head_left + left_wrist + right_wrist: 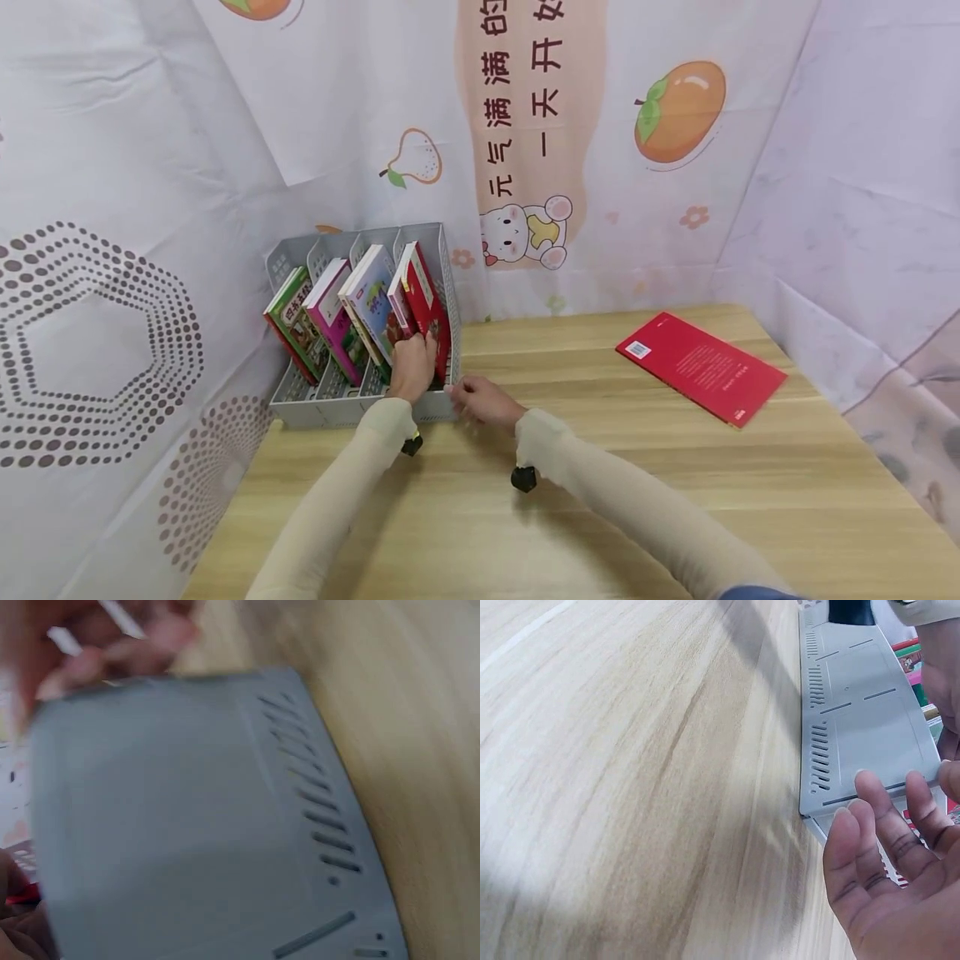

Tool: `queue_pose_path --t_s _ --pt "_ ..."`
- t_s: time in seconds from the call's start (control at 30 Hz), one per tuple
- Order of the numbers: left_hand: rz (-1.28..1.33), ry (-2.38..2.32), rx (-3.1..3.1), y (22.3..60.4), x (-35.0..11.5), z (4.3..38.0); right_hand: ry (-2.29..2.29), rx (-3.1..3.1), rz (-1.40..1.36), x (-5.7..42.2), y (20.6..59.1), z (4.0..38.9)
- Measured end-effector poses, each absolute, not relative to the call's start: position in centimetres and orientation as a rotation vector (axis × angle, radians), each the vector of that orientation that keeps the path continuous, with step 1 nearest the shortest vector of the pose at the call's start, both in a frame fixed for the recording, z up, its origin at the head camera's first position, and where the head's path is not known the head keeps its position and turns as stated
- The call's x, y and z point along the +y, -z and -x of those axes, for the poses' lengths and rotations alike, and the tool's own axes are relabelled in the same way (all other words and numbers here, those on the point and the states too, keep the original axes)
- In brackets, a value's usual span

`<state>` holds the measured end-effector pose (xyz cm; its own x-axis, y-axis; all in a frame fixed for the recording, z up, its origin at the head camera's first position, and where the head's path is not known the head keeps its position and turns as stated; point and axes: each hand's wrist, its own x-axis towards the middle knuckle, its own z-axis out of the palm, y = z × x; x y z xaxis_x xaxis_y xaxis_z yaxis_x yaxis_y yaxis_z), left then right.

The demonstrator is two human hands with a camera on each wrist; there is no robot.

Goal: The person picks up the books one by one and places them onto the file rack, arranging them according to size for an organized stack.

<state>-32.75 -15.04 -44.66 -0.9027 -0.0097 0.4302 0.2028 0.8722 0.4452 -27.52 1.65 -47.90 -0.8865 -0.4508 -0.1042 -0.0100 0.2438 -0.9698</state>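
A grey rack (330,412) with several compartments stands at the table's back left, books leaning in it. In its rightmost compartment are a red book (429,312) and a thinner book (400,307). My left hand (414,367) reaches over the front wall and grips the red book low at its front edge; the fingertips are partly hidden. My right hand (486,400) is at the rack's front right corner. In the right wrist view, its loosely bent fingers (889,832) are spread beside the corner, the thumb close to the rim, no book among them.
A green book (298,312), a purple-edged book (337,321) and a light blue book (372,296) lean in the other compartments. Another red book (701,367) lies flat on the wooden table (600,500) at the right. A printed cloth (600,208) hangs behind.
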Motion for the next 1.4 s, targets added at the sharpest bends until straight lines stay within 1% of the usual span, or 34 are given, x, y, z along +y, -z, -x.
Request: queue_pose_path --t_s 0.13,0.27,0.5,0.63,0.8,1.0,1.2,1.4 --pt "0.124 0.625 -2.594 45.5 -15.3 32.4 1.668 2.15 0.424 1.3 48.1 27.0" --pt "0.08 0.644 -2.68 45.2 -15.6 32.5 1.642 2.153 0.452 1.5 47.8 27.0" --pt "0.117 0.937 -2.726 44.1 -16.2 32.5 1.601 2.23 0.459 2.3 46.8 27.8" --pt "0.218 0.974 -2.649 44.4 -16.0 31.9 1.509 2.41 0.53 2.8 46.5 28.2" --pt "0.365 0.855 -2.518 45.3 -15.4 31.4 1.268 2.715 0.686 3.4 46.4 28.8" --pt "0.553 0.8 -2.582 45.7 -15.2 30.9 0.967 3.013 0.851 4.3 46.8 29.2" --pt "0.769 0.538 -2.645 45.6 -14.6 30.8 0.833 3.073 0.818 6.2 46.6 29.4" --pt "0.793 0.395 -2.688 45.7 -13.9 30.8 0.733 3.077 0.793 8.3 46.5 29.5"
